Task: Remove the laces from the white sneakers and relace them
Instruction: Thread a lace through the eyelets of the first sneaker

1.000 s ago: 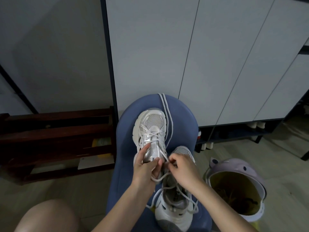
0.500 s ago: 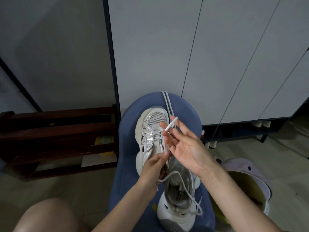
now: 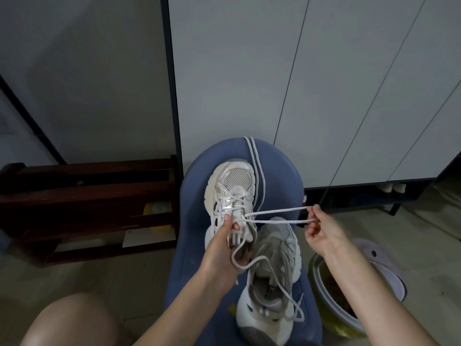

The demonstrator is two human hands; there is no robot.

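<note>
Right hand (image 3: 321, 231) has swung out rightward, grip pinching the lace (image 3: 277, 216) taut through the eyelet; left hand (image 3: 224, 248) grip clasps the sneaker (image 3: 232, 193) — relacing advancing.

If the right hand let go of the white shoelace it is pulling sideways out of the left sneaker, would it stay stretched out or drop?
The white round-cord shoelace would probably drop limp: it looks straight only between the right hand and the white mesh sneaker. Its slack end curls in loose loops below, suggesting a floppy, light cord. The left hand steadying the sneaker suggests it would slide under the pull.
</note>
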